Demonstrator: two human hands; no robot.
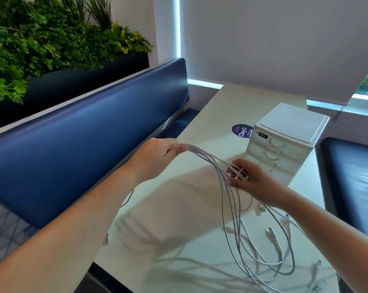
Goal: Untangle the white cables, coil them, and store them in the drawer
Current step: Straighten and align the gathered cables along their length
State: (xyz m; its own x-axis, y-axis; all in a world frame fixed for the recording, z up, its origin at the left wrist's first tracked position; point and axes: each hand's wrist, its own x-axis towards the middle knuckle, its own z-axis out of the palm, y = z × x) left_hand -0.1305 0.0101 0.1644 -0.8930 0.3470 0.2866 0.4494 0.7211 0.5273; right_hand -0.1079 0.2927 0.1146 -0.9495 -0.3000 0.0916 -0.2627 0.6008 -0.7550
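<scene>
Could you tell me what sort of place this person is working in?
Probably a café or office lounge booth: a blue padded bench runs beside a pale table, with a planter of greenery behind it.

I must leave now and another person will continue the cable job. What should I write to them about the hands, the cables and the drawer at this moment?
Left hand: grips a bunch of the white cables, lifted above the table.
Right hand: pinches a few strands of the same bunch, in front of the drawer unit.
Cables: loops hang from both hands onto the table; several plug ends lie loose there.
Done: nothing coiled, nothing stored.
Left: separate each cable, coil it, open a drawer (all look shut), put the coils in.
</scene>
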